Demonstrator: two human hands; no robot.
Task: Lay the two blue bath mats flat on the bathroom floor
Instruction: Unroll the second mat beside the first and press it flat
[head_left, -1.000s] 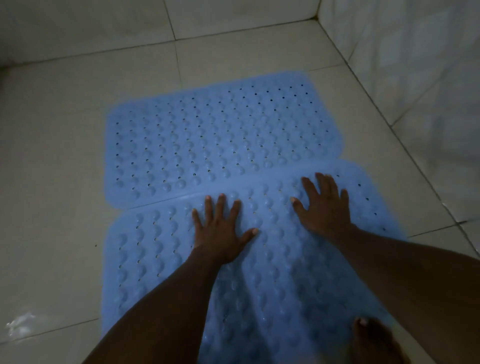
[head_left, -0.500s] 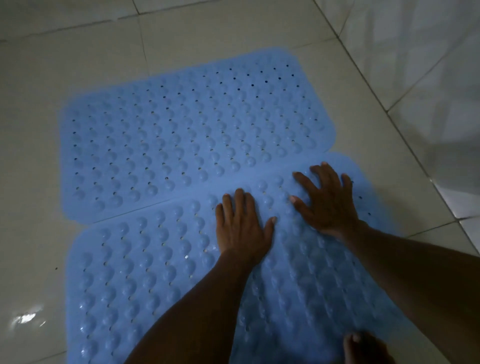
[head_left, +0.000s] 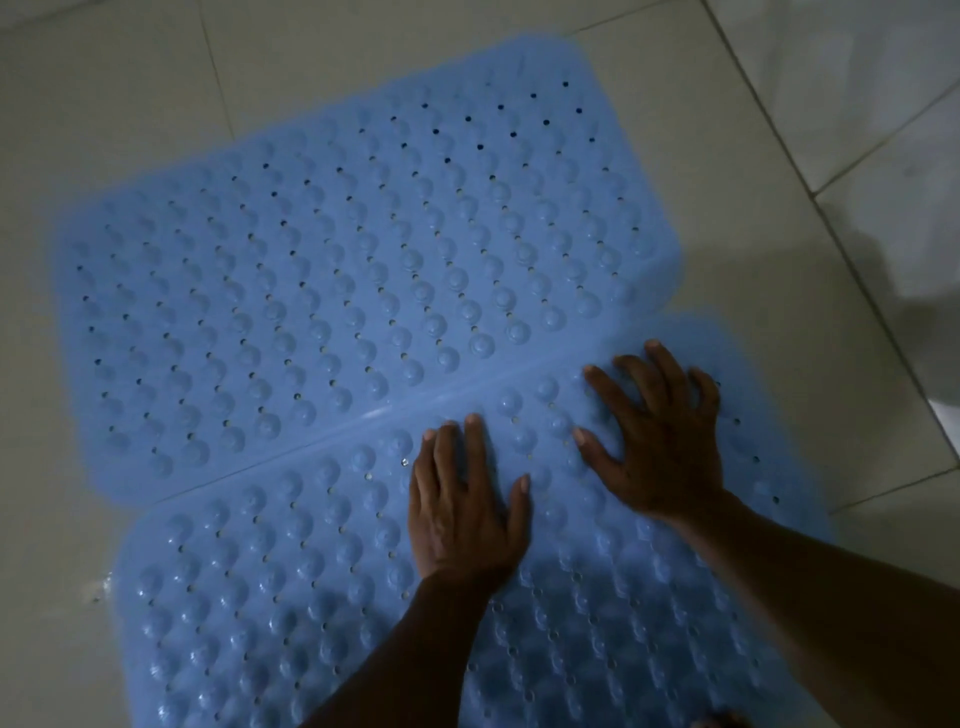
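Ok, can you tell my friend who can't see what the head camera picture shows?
A person's left hand and right hand press flat on the near blue bath mat. The far mat lies right against it on the pale tiled floor.

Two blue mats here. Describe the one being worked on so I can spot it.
On the pale tiled floor, two blue mats lie side by side. The near mat runs off the frame's bottom edge. Unlike the far mat, it has the left hand and right hand resting on it.
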